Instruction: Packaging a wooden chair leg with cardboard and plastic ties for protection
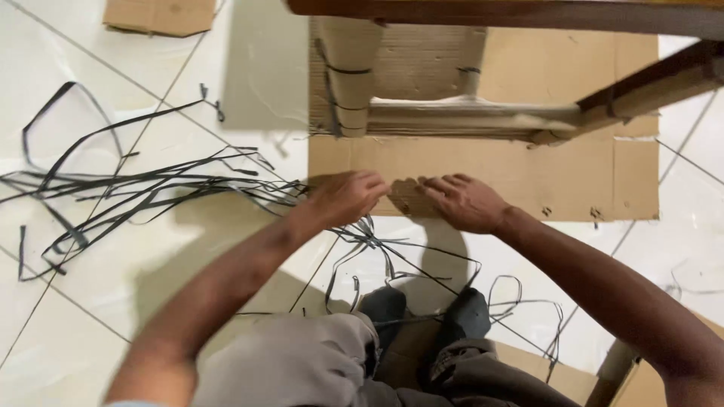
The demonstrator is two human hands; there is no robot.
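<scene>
**A:** Looking straight down: both hands are at the near edge of a flat cardboard sheet spread on the white tiled floor. Left hand has its fingers curled under, knuckles up, on the sheet's lower left corner. It looks closed on something, but I cannot tell what.

**B:** And the right hand?

**A:** Palm down, fingers stretched out towards the left hand, lying flat on the cardboard edge. Loose, gripping nothing. The two sets of fingertips are near each other, with a small gap between.

**B:** Any containers?

**A:** No box or bin with contents. On the sheet stands a furniture leg wrapped in cardboard, bound with black strapping, and a wrapped horizontal rail runs from it to the right. Dark bare wood shows at the top and on a slanting bar at the right.

**B:** Room to move?

**A:** The sheet's near edge sits right under the hands; its right edge stops well short of the frame, with open tile beyond. Between the wrapped rail and the hands there is a bare band of cardboard.

**B:** What's in the way?

**A:** Loose black plastic straps, a big tangle spread over the floor to the left, reaching up to the left wrist. More straps loop beneath the hands, over the person's dark-socked feet and grey trousers. Another piece of cardboard lies at the top left, well apart, and more cardboard shows at the bottom right.
</scene>
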